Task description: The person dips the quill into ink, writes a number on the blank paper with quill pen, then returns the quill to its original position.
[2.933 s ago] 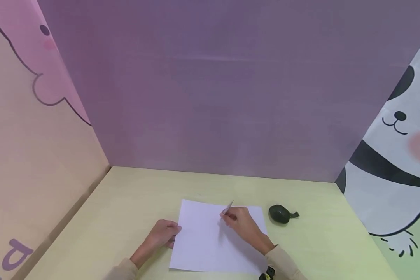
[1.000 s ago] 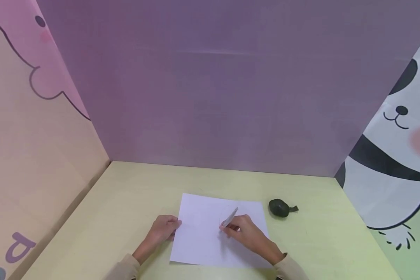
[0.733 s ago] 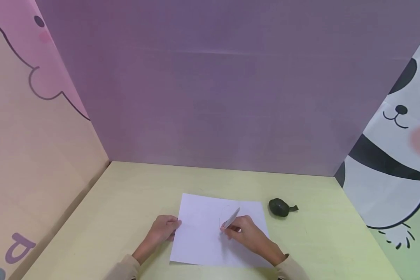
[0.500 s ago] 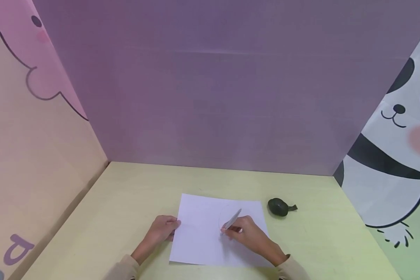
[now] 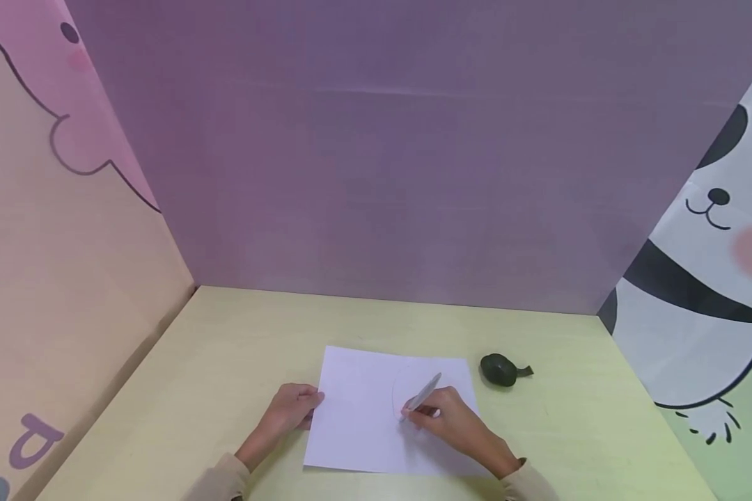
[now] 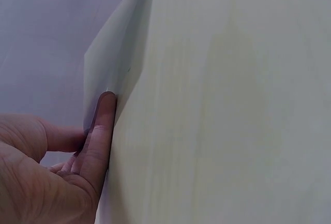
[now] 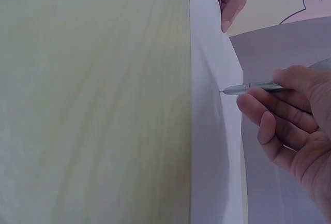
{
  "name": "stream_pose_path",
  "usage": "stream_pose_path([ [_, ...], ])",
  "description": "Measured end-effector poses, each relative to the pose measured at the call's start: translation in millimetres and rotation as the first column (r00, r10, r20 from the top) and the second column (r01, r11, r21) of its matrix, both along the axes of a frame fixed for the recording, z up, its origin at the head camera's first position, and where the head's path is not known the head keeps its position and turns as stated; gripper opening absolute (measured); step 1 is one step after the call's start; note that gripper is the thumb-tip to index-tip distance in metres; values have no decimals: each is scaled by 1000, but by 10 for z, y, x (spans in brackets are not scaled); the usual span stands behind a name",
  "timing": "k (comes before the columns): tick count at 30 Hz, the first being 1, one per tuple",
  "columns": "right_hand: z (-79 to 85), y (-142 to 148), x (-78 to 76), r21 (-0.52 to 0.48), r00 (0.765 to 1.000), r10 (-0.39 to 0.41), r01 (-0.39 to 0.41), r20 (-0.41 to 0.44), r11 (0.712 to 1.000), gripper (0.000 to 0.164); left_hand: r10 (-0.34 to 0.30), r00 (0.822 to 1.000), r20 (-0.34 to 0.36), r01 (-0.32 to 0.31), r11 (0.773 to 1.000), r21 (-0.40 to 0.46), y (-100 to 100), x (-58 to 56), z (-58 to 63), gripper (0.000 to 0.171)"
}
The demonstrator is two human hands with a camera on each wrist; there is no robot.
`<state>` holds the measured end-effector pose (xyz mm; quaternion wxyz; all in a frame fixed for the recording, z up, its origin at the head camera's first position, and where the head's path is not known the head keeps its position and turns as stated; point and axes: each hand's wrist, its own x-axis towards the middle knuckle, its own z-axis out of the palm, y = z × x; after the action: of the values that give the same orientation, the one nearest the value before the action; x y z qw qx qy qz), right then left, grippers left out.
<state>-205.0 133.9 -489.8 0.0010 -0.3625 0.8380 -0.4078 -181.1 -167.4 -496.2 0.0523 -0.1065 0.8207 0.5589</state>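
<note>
While the left hand (image 5: pixel 293 405) is pinching the left edge of the paper (image 5: pixel 357 421) on the bench (image 5: pixel 257 330), apparently to steady it, the right hand (image 5: pixel 449 417) is gripping a slanted pen (image 5: pixel 427 390) near its tip, presumably for control, beside a faint curved line (image 5: pixel 393 394).

The white paper (image 5: pixel 354 417) has a thin curved line (image 5: pixel 393 396) on it. The left hand (image 5: pixel 290 406) pinches the paper's nine o'clock edge. The right hand (image 5: pixel 449 419) holds a silver pen (image 5: pixel 427 390), its top leaning between one and two o'clock.
</note>
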Motion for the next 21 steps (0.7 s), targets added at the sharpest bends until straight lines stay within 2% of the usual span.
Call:
stream_pose_path([
  [8, 5, 51, 12, 7, 999, -20, 20, 28, 1000, 15, 4, 1000, 4, -4, 1000, -2, -1, 5, -23, 23],
  [21, -10, 113, -17, -13, 1000, -14, 14, -10, 1000, 13, -6, 1000, -3, 6, 1000, 12, -5, 0, -5, 23],
])
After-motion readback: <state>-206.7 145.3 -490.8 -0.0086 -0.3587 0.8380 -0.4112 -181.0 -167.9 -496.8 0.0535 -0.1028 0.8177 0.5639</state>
